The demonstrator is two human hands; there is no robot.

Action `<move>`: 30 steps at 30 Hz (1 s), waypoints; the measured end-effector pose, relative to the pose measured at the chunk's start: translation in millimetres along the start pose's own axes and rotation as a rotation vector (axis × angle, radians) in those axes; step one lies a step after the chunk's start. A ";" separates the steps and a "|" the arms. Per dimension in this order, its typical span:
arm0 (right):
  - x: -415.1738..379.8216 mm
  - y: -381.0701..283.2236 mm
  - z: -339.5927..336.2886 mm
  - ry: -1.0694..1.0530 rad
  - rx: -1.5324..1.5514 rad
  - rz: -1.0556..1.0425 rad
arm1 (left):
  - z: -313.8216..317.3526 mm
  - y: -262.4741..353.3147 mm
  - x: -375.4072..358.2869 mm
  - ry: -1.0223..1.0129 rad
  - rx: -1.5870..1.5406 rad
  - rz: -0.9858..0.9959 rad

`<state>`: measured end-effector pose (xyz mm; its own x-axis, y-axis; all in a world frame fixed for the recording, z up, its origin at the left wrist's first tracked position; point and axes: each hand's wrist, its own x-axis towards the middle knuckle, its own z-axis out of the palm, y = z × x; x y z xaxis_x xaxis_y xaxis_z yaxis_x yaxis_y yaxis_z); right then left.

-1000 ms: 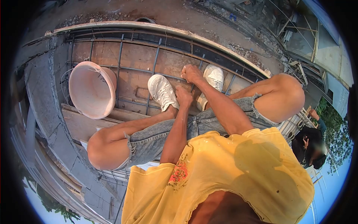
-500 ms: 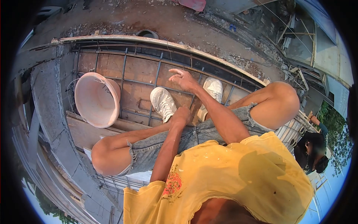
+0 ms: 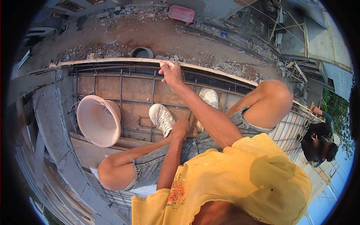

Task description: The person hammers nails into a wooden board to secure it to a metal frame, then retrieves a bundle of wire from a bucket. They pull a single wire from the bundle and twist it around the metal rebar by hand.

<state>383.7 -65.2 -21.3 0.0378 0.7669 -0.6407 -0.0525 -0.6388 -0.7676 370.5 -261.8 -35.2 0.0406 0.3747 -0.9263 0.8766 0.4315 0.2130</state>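
My right hand (image 3: 171,73) is stretched forward, its fingertips at the edge of a long wooden board (image 3: 142,60). Its fingers are bent but apart, and I see nothing in them. My left hand (image 3: 180,127) hangs low between my knees beside a white shoe (image 3: 162,117). It is closed, and what it may hold is hidden. Steel reinforcing bars (image 3: 153,89) form a grid under and around my feet. To the left, a pale pink bucket (image 3: 98,120) with a wire handle lies tilted, its mouth facing me.
Concrete beams (image 3: 50,123) run along the left. Beyond the board are a round container (image 3: 141,53), rubble and a pink tub (image 3: 181,14) on the ground below. A co-worker (image 3: 317,140) in dark clothes is at the right, near more steel bars.
My right hand has moved forward from above the bars to the board's edge. My left hand stays low by the shoe. The view has tilted up, showing more ground beyond.
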 end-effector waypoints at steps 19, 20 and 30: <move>-16.4 -9.8 -63.9 0.156 -0.816 -0.107 | -20.1 -16.0 -52.3 0.056 0.150 0.109; -14.6 -12.7 -68.4 0.183 -0.809 -0.100 | -21.3 -15.0 -54.5 0.055 0.166 0.123; -25.8 -5.5 -78.0 0.126 -1.019 -0.295 | -27.5 -35.9 -75.9 0.061 0.049 0.154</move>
<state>460.9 -86.3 -1.9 0.0187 0.9251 -0.3793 0.8322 -0.2246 -0.5069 322.8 -283.2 36.0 0.1481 0.4831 -0.8629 0.8847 0.3252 0.3340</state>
